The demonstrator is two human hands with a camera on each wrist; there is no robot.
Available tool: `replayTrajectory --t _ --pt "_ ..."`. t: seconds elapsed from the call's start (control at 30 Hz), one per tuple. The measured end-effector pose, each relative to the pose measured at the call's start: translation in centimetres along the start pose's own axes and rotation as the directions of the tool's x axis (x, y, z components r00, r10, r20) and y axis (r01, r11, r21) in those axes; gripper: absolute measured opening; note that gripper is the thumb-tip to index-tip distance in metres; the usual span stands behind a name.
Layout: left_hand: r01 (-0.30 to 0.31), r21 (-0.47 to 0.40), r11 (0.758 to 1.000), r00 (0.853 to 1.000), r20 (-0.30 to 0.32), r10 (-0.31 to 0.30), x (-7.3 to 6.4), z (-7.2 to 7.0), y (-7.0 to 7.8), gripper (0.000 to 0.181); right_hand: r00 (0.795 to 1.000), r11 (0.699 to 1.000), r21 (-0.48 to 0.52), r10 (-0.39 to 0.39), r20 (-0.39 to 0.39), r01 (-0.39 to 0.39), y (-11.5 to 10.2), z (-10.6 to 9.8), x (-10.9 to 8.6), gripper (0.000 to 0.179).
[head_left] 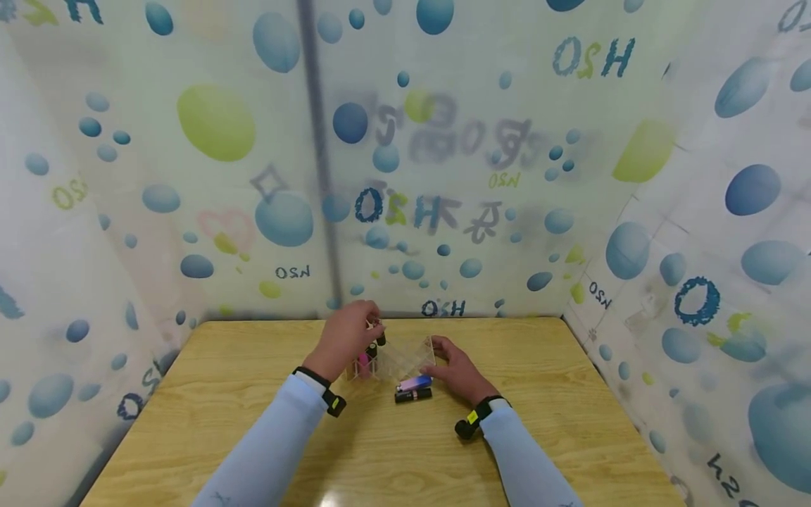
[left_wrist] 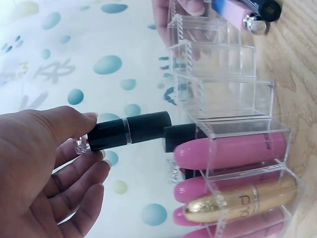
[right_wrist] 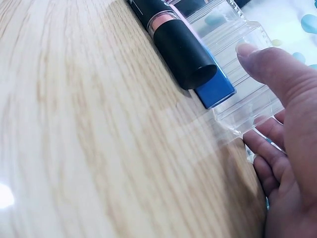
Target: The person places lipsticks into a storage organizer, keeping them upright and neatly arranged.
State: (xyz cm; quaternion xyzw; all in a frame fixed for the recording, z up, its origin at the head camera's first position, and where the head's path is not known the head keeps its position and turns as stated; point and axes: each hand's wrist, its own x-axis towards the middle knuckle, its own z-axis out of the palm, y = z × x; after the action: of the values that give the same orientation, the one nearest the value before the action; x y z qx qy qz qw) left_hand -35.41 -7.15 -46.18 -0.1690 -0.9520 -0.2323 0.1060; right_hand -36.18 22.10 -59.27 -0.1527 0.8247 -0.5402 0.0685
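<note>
My left hand pinches a black lipstick with a silver band by its clear end, between thumb and fingers. The lipstick is above the stepped clear organizer, near its filled left end. Pink lipstick tubes and a gold one stand in the slots there, with a black tube behind. Several slots toward the right look vacant. At the organizer's right end, my right hand grips it, thumb on the front steps and fingers behind.
A blue-to-pink lipstick tube lies on the wooden table against the organizer's front. Beside it, closer to me, lies a black lipstick with a pinkish band. A bubble-patterned curtain hangs behind the table's back edge.
</note>
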Motion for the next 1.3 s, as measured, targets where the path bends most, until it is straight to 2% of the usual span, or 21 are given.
replayTrajectory --t 0.17,0.4,0.77,1.03,1.3 --pt "0.007 0.028 1.0 1.0 0.005 -0.007 0.2 0.6 -0.4 0.023 1.0 1.0 0.007 -0.006 0.001 0.006 0.1 0.0 0.1 0.075" --pt "0.0 0.064 0.998 0.999 0.055 -0.003 0.5 1.5 -0.7 0.017 1.0 1.0 -0.001 -0.001 -0.004 0.001 0.2 0.0 0.2 0.077" --pt "-0.019 0.111 0.994 0.996 0.088 0.009 0.6 3.1 -1.1 0.011 1.0 1.0 -0.024 0.016 0.005 -0.016 0.1 -0.2 0.3 0.084" --pt "-0.044 0.155 0.987 0.996 0.085 0.031 0.6 3.7 -1.1 0.011 1.0 1.0 -0.015 0.019 0.001 -0.019 0.2 -0.1 0.3 0.084" --pt "-0.022 0.177 0.984 0.995 0.095 0.006 0.8 4.5 -1.5 0.014 1.0 1.0 -0.01 0.016 -0.007 -0.016 0.1 -0.1 0.3 0.082"
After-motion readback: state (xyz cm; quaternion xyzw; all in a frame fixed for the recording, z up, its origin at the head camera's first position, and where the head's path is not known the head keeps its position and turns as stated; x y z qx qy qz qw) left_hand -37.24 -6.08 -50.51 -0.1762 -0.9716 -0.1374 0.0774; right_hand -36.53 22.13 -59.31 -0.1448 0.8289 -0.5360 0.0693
